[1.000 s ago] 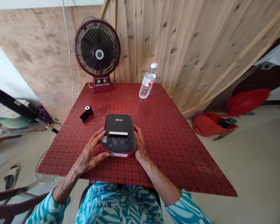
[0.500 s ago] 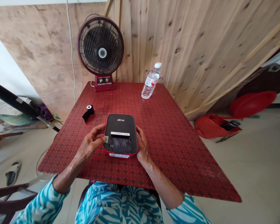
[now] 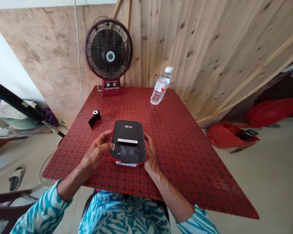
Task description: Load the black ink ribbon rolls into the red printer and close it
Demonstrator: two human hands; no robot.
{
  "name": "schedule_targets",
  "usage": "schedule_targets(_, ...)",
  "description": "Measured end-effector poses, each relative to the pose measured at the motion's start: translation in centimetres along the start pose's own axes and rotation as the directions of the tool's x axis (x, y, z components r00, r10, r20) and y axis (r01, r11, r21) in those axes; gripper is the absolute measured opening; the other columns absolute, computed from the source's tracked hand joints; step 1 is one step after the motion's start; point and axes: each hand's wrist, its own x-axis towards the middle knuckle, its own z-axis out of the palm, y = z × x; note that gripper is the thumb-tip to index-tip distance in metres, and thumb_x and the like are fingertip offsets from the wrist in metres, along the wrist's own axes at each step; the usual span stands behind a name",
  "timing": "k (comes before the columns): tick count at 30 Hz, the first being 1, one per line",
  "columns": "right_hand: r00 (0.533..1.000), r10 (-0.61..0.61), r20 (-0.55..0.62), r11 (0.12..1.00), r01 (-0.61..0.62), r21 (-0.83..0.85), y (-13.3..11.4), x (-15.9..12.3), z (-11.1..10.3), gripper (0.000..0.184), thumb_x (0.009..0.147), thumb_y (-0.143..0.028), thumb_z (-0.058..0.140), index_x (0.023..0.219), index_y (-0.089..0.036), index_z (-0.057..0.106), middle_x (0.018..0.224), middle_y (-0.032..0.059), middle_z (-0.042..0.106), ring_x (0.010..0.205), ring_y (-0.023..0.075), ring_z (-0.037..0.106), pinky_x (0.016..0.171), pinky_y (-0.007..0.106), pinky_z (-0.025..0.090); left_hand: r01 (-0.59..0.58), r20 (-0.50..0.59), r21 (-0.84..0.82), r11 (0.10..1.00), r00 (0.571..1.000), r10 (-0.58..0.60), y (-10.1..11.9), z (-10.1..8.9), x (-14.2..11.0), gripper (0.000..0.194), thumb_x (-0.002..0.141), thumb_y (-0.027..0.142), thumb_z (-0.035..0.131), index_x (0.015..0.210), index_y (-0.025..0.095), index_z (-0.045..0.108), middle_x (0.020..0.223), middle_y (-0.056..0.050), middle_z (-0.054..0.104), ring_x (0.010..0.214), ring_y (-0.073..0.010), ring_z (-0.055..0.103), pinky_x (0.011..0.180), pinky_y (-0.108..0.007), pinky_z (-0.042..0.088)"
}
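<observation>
Between my hands is a black and red label printer (image 3: 128, 131), near the front of the red patterned table. A dark strip of ribbon or paper (image 3: 129, 154) comes out of the slot in its top and hangs over the front edge. My left hand (image 3: 98, 150) grips the printer's left side, its thumb on the light grey corner tab and the other fingers along the edge. My right hand (image 3: 151, 154) is wrapped around the right side, with some fingers hidden behind it. Left of the printer stands a small black roll with a white core (image 3: 95, 117), its loose end trailing.
A dark red electric fan (image 3: 109, 57) stands at the table's back left. A clear plastic bottle with a white cap (image 3: 161, 86) is at the back right. Wooden boards (image 3: 175, 42) rise behind the table (image 3: 185, 156). A red bag (image 3: 224, 135) lies on the floor at the right.
The whole view has shifted slightly, so things appear a little further right. Both hands keep their hold on the printer, and the dark strip seems to reach slightly lower over its front edge.
</observation>
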Motion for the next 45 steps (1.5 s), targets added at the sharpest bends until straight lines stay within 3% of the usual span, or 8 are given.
schedule_targets(16,0.989,-0.148,0.008,0.989,0.148,0.013,0.1,0.1,0.3,0.043,0.092,-0.051,0.044,0.123,-0.026,0.06,0.127,0.0061,0.062,0.122,0.0231,0.054,0.109,0.044,0.039,-0.024,-0.008,0.107,0.994,1.0,0.025,-0.2,-0.6,-0.3,0.055,0.065,0.028,0.076,0.117,0.019,0.061,0.097,-0.005,0.071,0.084,-0.0209,0.068,0.075,-0.031,0.049)
schedule_targets(22,0.987,-0.158,0.0,0.987,0.158,0.018,-0.1,0.2,0.3,0.04,0.092,-0.049,0.045,0.121,-0.026,0.061,0.126,0.006,0.062,0.121,0.0224,0.055,0.108,0.043,0.04,-0.046,0.01,0.277,0.96,0.999,0.045,0.7,-1.4,-0.4,0.052,0.07,0.037,0.078,0.116,0.018,0.063,0.103,-0.008,0.072,0.089,-0.0231,0.068,0.079,-0.033,0.05)
schedule_targets(26,0.99,-0.143,0.002,0.989,0.143,0.044,-0.3,0.2,0.4,0.04,0.092,-0.049,0.045,0.122,-0.026,0.061,0.125,0.0053,0.063,0.12,0.0221,0.055,0.108,0.043,0.04,-0.181,0.027,0.486,0.855,0.981,0.192,1.9,-1.6,-0.2,0.049,0.069,0.047,0.08,0.108,0.019,0.069,0.118,-0.011,0.068,0.105,-0.0276,0.064,0.09,-0.038,0.049)
schedule_targets(29,0.991,-0.131,0.003,0.99,0.131,0.056,-0.4,0.3,0.4,0.039,0.092,-0.047,0.046,0.121,-0.027,0.061,0.125,0.0048,0.063,0.12,0.0217,0.055,0.109,0.043,0.04,-0.319,0.129,0.628,0.71,0.942,0.309,2.6,-1.4,0.2,0.039,0.074,0.052,0.074,0.1,0.022,0.074,0.118,-0.01,0.068,0.116,-0.0297,0.058,0.102,-0.042,0.043)
schedule_targets(31,0.992,-0.126,0.005,0.99,0.126,0.062,-0.4,0.3,0.3,0.037,0.092,-0.047,0.046,0.12,-0.027,0.061,0.124,0.0046,0.064,0.119,0.0216,0.056,0.108,0.043,0.041,-0.369,0.189,0.688,0.625,0.922,0.337,2.9,-1.3,0.7,0.036,0.076,0.053,0.072,0.099,0.025,0.074,0.116,-0.009,0.069,0.117,-0.0299,0.058,0.105,-0.044,0.04)
schedule_targets(33,0.992,-0.121,0.022,0.991,0.119,0.068,-0.4,0.3,0.2,0.037,0.092,-0.046,0.045,0.121,-0.027,0.06,0.123,0.0044,0.065,0.119,0.0216,0.056,0.108,0.042,0.041,-0.371,0.184,0.717,0.591,0.918,0.352,3.0,-1.3,1.4,0.039,0.075,0.053,0.072,0.103,0.026,0.073,0.116,-0.008,0.069,0.116,-0.0298,0.058,0.106,-0.045,0.039)
schedule_targets(40,0.991,-0.129,0.024,0.99,0.128,0.054,-0.5,0.4,0.2,0.038,0.092,-0.044,0.044,0.121,-0.026,0.06,0.126,0.0057,0.062,0.122,0.0219,0.054,0.108,0.042,0.04,-0.318,0.046,0.602,0.732,0.929,0.366,3.5,-1.3,4.4,0.064,0.07,0.054,0.078,0.119,0.016,0.062,0.117,-0.014,0.067,0.112,-0.0286,0.061,0.102,-0.044,0.044)
schedule_targets(45,0.991,-0.132,0.035,0.991,0.131,0.038,-0.5,0.5,0.2,0.04,0.092,-0.044,0.043,0.122,-0.023,0.058,0.127,0.0079,0.061,0.122,0.0225,0.054,0.109,0.043,0.039,-0.411,0.059,0.554,0.724,0.887,0.458,4.7,0.2,5.2,0.065,0.074,0.055,0.074,0.124,0.018,0.058,0.127,-0.013,0.064,0.121,-0.0279,0.057,0.103,-0.042,0.045)
